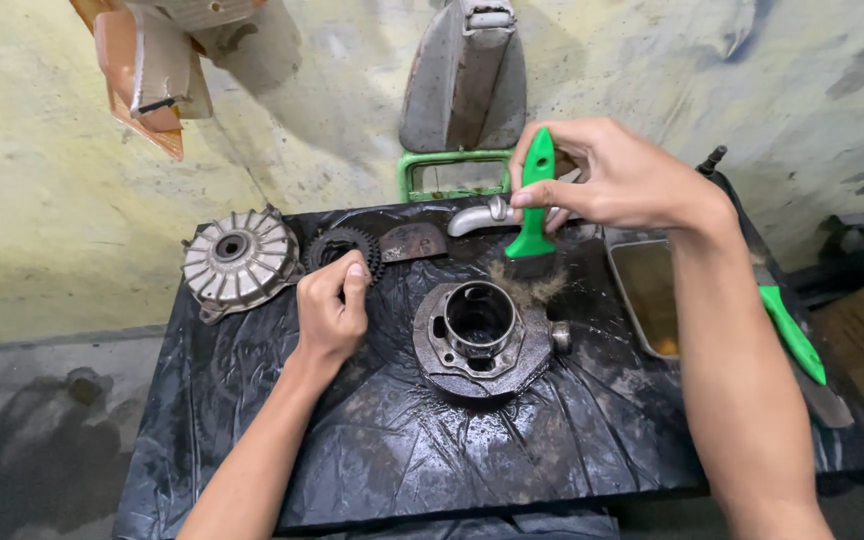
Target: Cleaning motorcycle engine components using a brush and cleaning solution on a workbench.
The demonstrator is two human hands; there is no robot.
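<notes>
Looking down through the head camera, I am seeing two bare hands working over one low table (pixel 252 470) that is wearing a wet black plastic sheet. I am counting two green-handled tools: one brush (pixel 532 205) in the right hand (pixel 617 180), and one second green handle (pixel 792 335) lying at the table's right edge, its working end dark and hard to make out. I am also counting one round grey engine cylinder (pixel 480 338), one finned silver hub (pixel 239 262), one dark sprocket (pixel 344 247), one curved metal pipe (pixel 480 215) and one tray of brownish liquid (pixel 652 290).

The right hand is gripping the brush upright by its handle, bristles pressing the sheet just behind the cylinder. The left hand (pixel 332 305) is curling into a loose fist, holding nothing I can see, resting just left of the cylinder and overlapping the sprocket's lower edge. A grey tank-like shape (pixel 464 85) is standing against the wall, its top cut off by the frame.
</notes>
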